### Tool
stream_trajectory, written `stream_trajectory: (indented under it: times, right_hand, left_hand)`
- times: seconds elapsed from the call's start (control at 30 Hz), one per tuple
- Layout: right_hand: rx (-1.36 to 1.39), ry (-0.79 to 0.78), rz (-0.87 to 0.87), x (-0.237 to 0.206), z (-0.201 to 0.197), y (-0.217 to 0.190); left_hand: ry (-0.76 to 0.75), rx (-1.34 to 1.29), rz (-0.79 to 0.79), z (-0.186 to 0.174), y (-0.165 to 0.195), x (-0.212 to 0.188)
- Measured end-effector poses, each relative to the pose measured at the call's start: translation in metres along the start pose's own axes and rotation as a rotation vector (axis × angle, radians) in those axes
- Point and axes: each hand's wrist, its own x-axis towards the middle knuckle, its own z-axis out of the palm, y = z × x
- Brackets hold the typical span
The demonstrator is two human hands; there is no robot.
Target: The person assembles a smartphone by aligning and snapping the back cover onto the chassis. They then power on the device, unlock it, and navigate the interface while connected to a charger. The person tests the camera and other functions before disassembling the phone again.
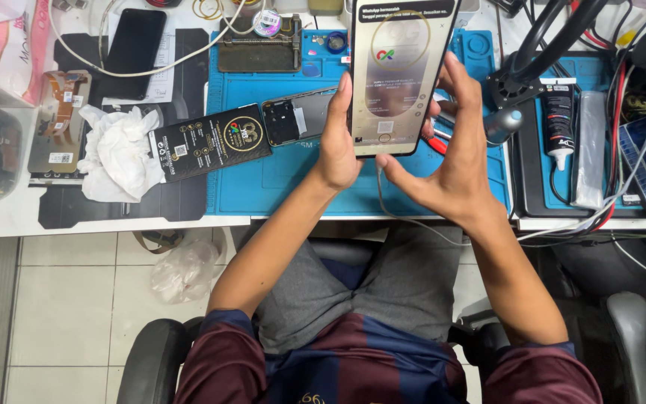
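Smartphone (pixel 396 75) was held upright over the blue work mat (pixel 263 187), screen lit and facing the camera, between both hands. Left hand (pixel 336 142) gripped its left edge, thumb along the side, fingers wrapped behind the body. Right hand (pixel 454 150) cupped the right edge, fingers spread behind, thumb reaching toward the bottom corner of the screen; whether the thumb touched the glass could not be told. A thin cable (pixel 405 217) hung from the phone's bottom end down past the table edge.

On the mat just left of the left hand lay an opened phone body (pixel 297 116), back cover off, partly under a black printed card (pixel 207 141). Crumpled white tissue (pixel 117 153) sat further left, next to a detached display panel (pixel 57 123). Another dark phone (pixel 134 52) lay at top left on paper. At right, a black glue tube (pixel 560 120) rested on a second mat, near a tangle of wires (pixel 622 97).
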Motion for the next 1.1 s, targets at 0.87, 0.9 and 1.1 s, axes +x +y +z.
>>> stream_trajectory:
  times: [0.87,0.9,1.1]
  right_hand:
    - [0.138,-0.077,0.130,-0.010,0.001,-0.005]
    - [0.159,-0.085,0.148,-0.012,0.003,-0.004]
    - [0.258,-0.127,0.228,-0.022,0.015,0.002]
  left_hand:
    - [0.247,-0.067,-0.107,0.006,-0.029,-0.034]
    - [0.267,-0.057,-0.119,0.006,-0.031,-0.037]
    - [0.273,-0.052,-0.108,-0.006,-0.040,-0.046]
